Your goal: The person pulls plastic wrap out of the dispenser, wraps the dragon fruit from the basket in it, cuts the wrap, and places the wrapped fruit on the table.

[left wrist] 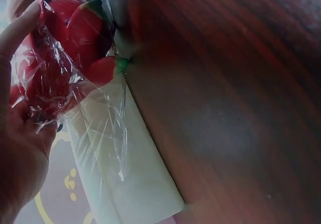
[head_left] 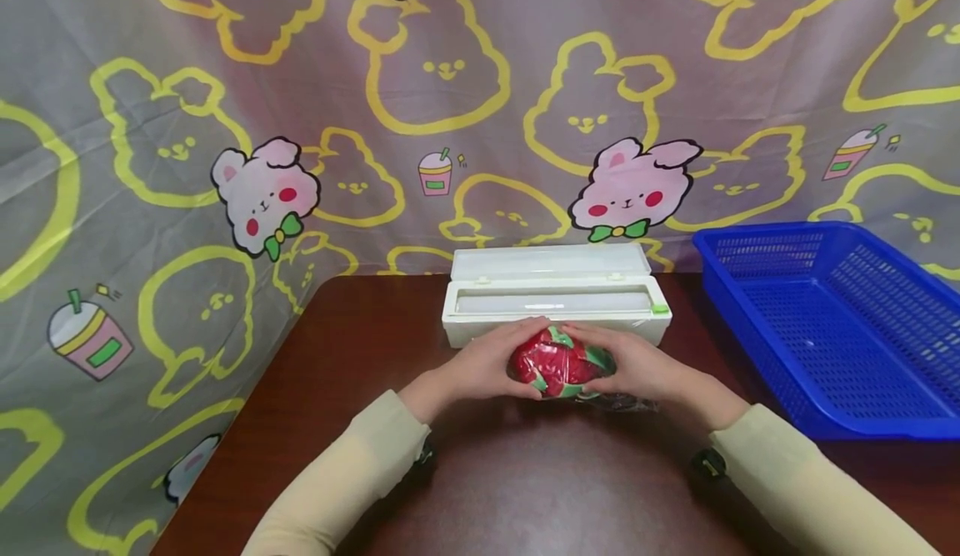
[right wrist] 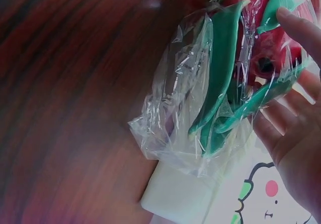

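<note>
Both hands hold a red dragon fruit (head_left: 553,364) with green-tipped scales, wrapped in clear plastic film. My left hand (head_left: 491,363) grips its left side, fingers over the top and thumb low at the front. On the opposite side, my right hand (head_left: 637,363) grips it in the same way. In the right wrist view, loose crumpled film (right wrist: 175,98) hangs past the long green scales. Wrinkled film also covers the red scales in the left wrist view. Just behind the fruit stands a white cling film dispenser (head_left: 480,327), its lid raised and a roll inside.
A blue plastic basket (head_left: 750,356) with mesh sides sits at the right of the dark brown wooden table (head_left: 360,331). Behind the table and along its left hangs a curtain (head_left: 420,231) printed with cartoon rabbits.
</note>
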Demonstrator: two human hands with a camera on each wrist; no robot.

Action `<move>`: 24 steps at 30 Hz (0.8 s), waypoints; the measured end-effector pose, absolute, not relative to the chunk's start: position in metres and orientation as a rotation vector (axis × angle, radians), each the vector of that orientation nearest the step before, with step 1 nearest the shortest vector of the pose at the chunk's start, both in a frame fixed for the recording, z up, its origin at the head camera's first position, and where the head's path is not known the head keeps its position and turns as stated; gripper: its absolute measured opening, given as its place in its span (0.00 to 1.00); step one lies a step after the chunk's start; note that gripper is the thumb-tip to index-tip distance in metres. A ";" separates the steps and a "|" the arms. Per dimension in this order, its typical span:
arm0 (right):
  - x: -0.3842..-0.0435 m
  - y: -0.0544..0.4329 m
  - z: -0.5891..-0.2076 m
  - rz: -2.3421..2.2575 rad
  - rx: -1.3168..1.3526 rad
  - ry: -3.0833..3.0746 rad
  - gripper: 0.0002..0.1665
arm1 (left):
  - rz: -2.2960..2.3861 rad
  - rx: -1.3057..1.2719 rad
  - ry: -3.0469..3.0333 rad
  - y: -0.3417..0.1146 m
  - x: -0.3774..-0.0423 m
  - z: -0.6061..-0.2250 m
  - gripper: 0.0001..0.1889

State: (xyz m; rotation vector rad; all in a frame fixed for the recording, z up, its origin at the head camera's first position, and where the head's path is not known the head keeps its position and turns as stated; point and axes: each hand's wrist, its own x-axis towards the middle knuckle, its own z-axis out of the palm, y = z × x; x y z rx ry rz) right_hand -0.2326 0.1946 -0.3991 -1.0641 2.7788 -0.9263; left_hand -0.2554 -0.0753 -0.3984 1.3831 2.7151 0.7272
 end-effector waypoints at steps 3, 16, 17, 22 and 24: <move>-0.231 0.194 -0.397 -0.912 -1.048 2.787 0.53 | 0.714 1.396 2.729 -0.074 -0.255 -0.397 0.52; -0.220 0.215 -0.396 -0.921 -0.887 2.808 0.60 | 0.683 1.350 2.752 -0.074 -0.251 -0.398 0.51; -0.218 0.218 -0.397 -0.900 -0.868 2.818 0.61 | 0.682 1.347 2.755 -0.074 -0.251 -0.398 0.51; -0.215 0.231 -0.408 -0.774 -0.805 2.857 0.62 | 0.684 1.315 2.759 -0.076 -0.251 -0.398 0.52; -0.214 0.235 -0.413 -0.724 -0.800 2.871 0.61 | 0.690 1.310 2.756 -0.076 -0.251 -0.398 0.52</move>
